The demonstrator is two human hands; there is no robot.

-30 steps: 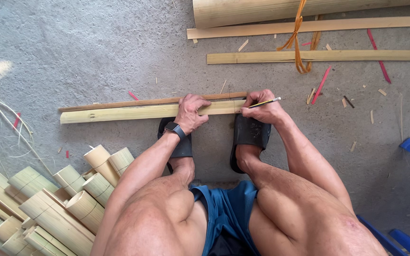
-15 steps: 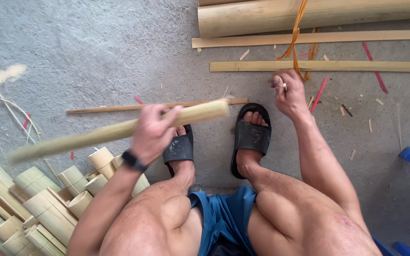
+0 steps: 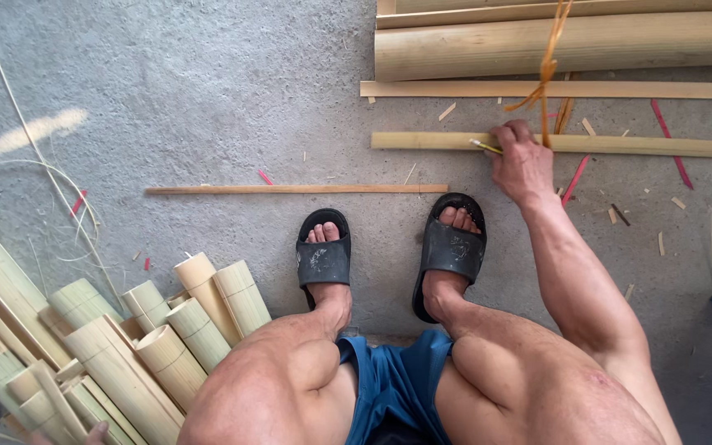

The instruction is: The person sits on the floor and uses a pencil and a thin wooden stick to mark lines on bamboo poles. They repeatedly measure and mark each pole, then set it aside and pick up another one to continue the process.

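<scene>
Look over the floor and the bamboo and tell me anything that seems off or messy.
Nothing looks damaged. The concrete floor is littered with small chips and red scraps around the right hand, which holds a pencil on a bamboo slat. A thin strip lies alone before the sandals. Cut pieces are heaped loosely at the left.

Thin stick (image 3: 297, 189) before feet; bamboo pile (image 3: 84, 338) left.
</scene>
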